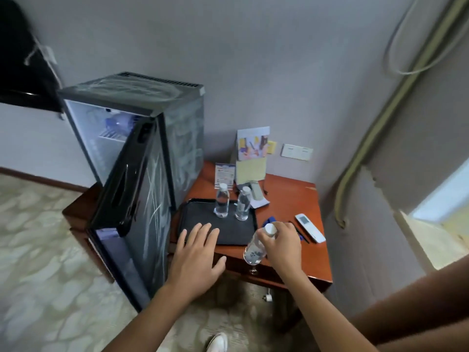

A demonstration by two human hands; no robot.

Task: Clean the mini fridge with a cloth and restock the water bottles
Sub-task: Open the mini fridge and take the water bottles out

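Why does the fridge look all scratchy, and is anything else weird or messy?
The mini fridge has whitish streaks across its open door and side, like smears or wrinkled film; I cannot tell which. Nothing looks spilled. Two water bottles stand upright on the black tray, and the right hand holds a third.

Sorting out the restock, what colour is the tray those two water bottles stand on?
Black. The tray shows best in the head view, on the reddish-brown table.

— How is the left hand (196,255) held?
— Flat, palm down, fingers spread and straight, at lower centre of the frame.
— And the right hand (280,243)?
— Curled, fingers closed in a grip, forearm stretched from lower right.
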